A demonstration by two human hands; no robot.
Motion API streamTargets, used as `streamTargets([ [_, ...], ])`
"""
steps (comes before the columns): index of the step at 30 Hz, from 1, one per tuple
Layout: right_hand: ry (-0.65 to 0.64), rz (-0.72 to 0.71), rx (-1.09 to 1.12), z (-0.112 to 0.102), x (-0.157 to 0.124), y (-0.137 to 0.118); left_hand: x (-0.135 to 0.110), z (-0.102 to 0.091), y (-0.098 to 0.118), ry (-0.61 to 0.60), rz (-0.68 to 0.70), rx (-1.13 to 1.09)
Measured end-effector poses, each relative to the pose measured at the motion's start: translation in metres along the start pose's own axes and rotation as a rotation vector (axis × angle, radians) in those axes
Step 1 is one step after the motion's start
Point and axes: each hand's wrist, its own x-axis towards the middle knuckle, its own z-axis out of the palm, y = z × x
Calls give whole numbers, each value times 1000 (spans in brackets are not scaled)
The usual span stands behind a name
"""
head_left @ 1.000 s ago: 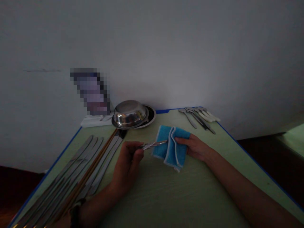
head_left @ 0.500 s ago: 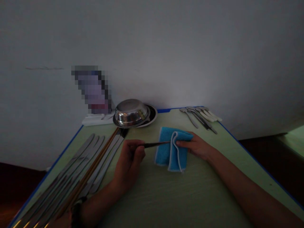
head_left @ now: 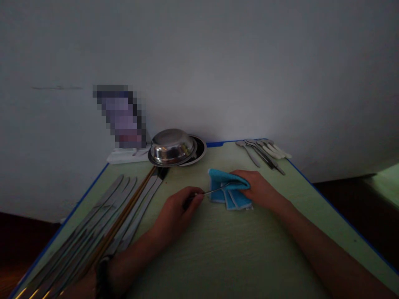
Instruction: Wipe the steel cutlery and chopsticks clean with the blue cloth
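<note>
Left hand (head_left: 179,209) grips a slim metal utensil (head_left: 214,190); right hand (head_left: 259,190) clasps blue cloth (head_left: 220,178) about its right end. Wiping appears underway; status of far-right spoons (head_left: 262,156): indeterminate.

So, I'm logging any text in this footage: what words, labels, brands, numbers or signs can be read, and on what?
No readable text shows.
Dark-edged rectangular object: pixelated, so anything on it is unreadable.
Thin metal utensil in the left hand: no lettering discernible.
Blue cloth with pale edging in the right hand: none discernible.
Shiny round metal bowl: none discernible.
</note>
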Motion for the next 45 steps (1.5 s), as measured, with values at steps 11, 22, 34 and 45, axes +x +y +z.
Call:
streamTargets([
  [11,-13,-29,-126,-1,-2,1,-1,1,5,-70,-5,-5],
  [22,-17,-73,-32,-2,-1,-7,0,0,6,-79,-18,32],
  [34,30,-81,-26,-1,-1,-8,0,-2,7,-39,-22,23],
  [45,-4,-68,-91,2,-1,-1,-1,-2,6,-28,3,30],
])
